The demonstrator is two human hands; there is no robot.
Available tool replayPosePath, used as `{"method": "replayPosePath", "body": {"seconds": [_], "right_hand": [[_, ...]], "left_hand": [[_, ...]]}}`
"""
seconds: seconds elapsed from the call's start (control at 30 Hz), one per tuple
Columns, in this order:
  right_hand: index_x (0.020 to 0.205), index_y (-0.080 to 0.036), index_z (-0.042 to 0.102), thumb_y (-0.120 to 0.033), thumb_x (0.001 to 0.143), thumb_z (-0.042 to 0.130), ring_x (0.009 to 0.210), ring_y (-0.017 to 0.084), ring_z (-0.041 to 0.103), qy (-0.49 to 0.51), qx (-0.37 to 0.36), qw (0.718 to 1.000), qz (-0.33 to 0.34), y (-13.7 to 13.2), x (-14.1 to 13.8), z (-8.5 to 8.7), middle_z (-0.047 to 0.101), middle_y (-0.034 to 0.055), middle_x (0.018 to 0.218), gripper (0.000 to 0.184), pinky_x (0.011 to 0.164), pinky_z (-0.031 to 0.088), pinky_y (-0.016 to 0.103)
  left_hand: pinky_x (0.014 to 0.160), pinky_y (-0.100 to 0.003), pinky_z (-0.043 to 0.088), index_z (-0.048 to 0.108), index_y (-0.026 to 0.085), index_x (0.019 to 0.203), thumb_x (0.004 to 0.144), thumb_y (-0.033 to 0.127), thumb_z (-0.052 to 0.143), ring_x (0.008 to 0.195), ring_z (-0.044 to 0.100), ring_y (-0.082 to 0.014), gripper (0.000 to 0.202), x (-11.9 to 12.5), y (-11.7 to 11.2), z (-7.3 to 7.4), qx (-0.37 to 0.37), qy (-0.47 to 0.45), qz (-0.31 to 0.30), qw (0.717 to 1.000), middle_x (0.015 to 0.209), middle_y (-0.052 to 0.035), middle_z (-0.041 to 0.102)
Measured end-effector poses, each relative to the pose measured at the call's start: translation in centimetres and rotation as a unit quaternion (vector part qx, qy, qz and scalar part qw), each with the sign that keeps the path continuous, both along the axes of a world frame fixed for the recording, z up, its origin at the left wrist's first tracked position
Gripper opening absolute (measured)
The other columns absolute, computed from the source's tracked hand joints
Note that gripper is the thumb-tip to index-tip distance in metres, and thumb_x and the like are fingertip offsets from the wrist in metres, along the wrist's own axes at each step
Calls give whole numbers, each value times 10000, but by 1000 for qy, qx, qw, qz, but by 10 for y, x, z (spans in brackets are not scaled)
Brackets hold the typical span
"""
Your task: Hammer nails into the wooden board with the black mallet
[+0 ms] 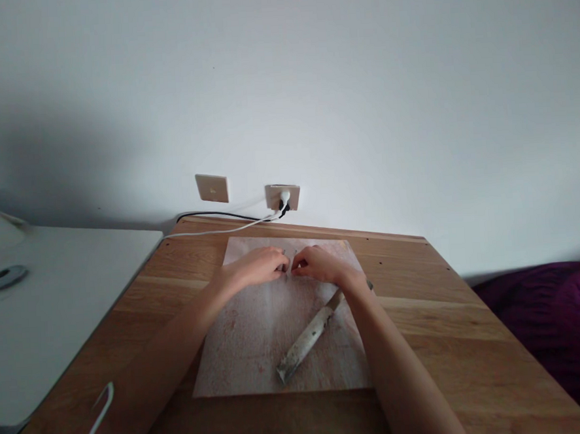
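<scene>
From where I stand, two bare hands meet over the far part of a pale, mottled mat (248, 331) lying on a wooden table (424, 326). The left hand (259, 265) and right hand (319, 263) face each other, fingertips nearly touching. Both have fingers curled inward in what looks like a pinching grip; whether anything small sits between the fingertips, I cannot tell. A long, worn tool (305, 342) with a scuffed, whitish handle lies slantwise on the mat, its handle end toward the near edge, its far end passing behind the right wrist and showing just past it; neither hand grasps it. Beyond the mat, a white cable (222, 231) runs to a wall socket (271, 195); left of the mat stands a white desk (78, 282), and well to its right is purple cloth (522, 311). The step in hand seems to be close fingertip work, done with both hands together. I judge that the next move calls for steady, matched fingers, and for the right forearm to avoid nudging the tool.
</scene>
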State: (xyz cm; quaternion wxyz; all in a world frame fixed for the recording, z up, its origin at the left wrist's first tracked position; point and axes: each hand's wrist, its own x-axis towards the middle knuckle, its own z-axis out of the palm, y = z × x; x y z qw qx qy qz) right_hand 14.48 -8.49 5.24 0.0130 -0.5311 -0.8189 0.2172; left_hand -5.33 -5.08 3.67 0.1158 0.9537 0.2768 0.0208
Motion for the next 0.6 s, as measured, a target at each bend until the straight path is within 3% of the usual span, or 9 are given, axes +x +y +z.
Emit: {"method": "replayPosePath", "body": {"seconds": [0.6], "right_hand": [[964,-181,836,-189,848,681,833,188,689,18,-9,1000,0,4,-5,-8,780,53,873,194,716,419,232]], "left_hand": [[729,-279,445,740,153,827,885,179,664,830,661,-193,99,6,-4,-1,-31,-29,2,999,896,-63,691]]}}
